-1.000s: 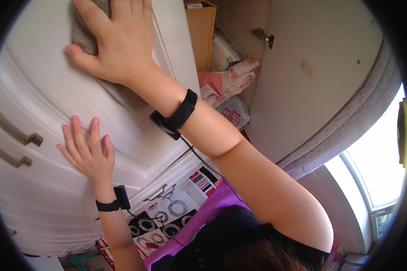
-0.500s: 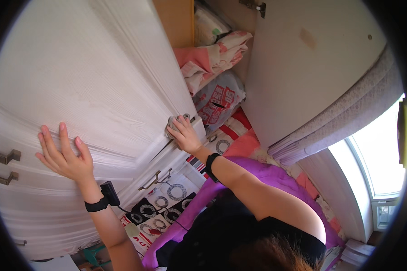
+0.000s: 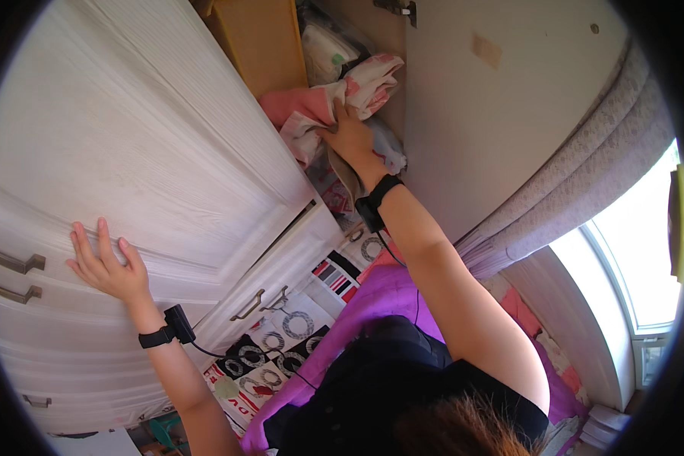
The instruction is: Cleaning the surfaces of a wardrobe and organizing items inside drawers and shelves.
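Observation:
My left hand (image 3: 112, 266) lies with fingers spread on the white panelled cabinet door (image 3: 148, 144). It holds nothing. My right hand (image 3: 352, 135) reaches inside the cupboard, its fingers over a pink-and-white fabric bundle (image 3: 302, 106). From under the right palm hangs a greyish cloth (image 3: 343, 173); the hand hides the part it grips. Below and behind that hand a pale plastic bag (image 3: 388, 144) with red print is partly covered. Both wrists carry black bands with small boxes and cables.
An open pale door (image 3: 501, 114) stands at the right of the cupboard. Further right hang a grey curtain (image 3: 562, 167) and a bright window (image 3: 638, 251). Metal handles (image 3: 247, 304) jut from the drawer fronts. Patterned bedding (image 3: 296, 325) and a purple cover (image 3: 376, 292) lie below me.
My right hand has moved from the door's edge up and inward to the pink-and-white bundle, with the grey cloth. My left hand stays on the door. The view has shifted slightly.

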